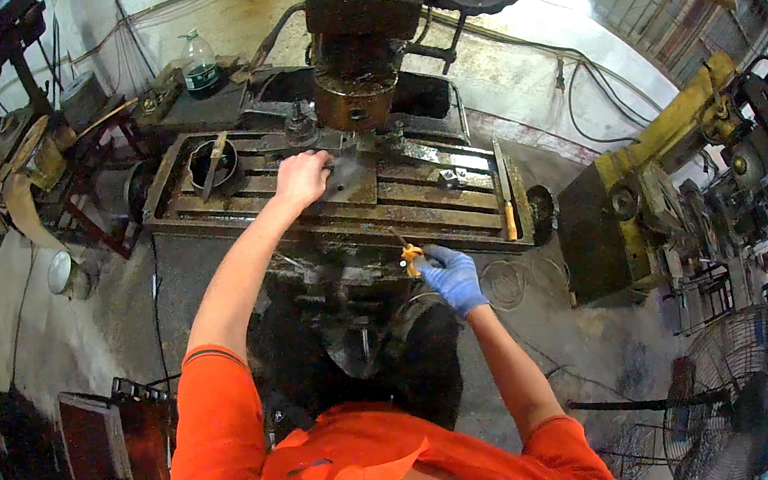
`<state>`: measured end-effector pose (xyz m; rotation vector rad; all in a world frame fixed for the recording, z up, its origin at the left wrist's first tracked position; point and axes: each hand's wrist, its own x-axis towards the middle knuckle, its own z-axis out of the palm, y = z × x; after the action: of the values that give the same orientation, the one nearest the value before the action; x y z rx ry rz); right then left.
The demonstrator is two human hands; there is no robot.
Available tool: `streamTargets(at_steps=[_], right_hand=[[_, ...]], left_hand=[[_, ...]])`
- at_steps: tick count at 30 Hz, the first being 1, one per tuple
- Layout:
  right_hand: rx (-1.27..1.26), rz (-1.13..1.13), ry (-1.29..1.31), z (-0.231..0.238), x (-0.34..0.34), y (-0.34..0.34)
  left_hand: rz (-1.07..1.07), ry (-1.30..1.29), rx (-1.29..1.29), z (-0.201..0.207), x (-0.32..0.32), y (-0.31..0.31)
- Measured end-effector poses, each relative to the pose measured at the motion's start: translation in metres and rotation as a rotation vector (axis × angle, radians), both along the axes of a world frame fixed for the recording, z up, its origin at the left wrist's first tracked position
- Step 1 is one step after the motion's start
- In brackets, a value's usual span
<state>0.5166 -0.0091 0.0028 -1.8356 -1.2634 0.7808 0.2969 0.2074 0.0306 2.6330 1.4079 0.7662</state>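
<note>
My bare left hand (302, 180) reaches over the slotted table (434, 208) of a milling machine, just below and left of its spindle head (354, 97). Its fingers are curled in, and whatever they hold is hidden. In front of the table's near edge, my right hand (453, 279), in a blue glove, grips a small orange-handled tool (413, 257). A thin dark end points up from it; its exact kind does not show. On the table's left part sits a round black pot (228, 176) with a flat wooden stick (215, 161) across it.
A long tool with a yellow handle (510, 219) lies along the table's right end. Small metal pieces (454, 177) rest left of it. A green-tinted bottle (199, 65) stands behind. To the right are a yellow machine (630, 171) and a large fan (747, 376).
</note>
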Motion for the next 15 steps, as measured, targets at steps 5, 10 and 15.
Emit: streamTargets(at_steps=[5, 10, 15], right_hand=[[0.010, 0.034, -0.191, 0.001, 0.022, -0.033], [0.109, 0.010, -0.157, 0.005, 0.048, -0.055], [0.156, -0.069, -0.070, 0.074, 0.057, -0.051]], left_hand=[[-0.001, -0.088, 0.023, -0.014, 0.029, 0.018], [0.001, -0.152, 0.028, -0.020, 0.049, 0.021], [0.219, -0.147, -0.047, -0.014, 0.050, 0.022]])
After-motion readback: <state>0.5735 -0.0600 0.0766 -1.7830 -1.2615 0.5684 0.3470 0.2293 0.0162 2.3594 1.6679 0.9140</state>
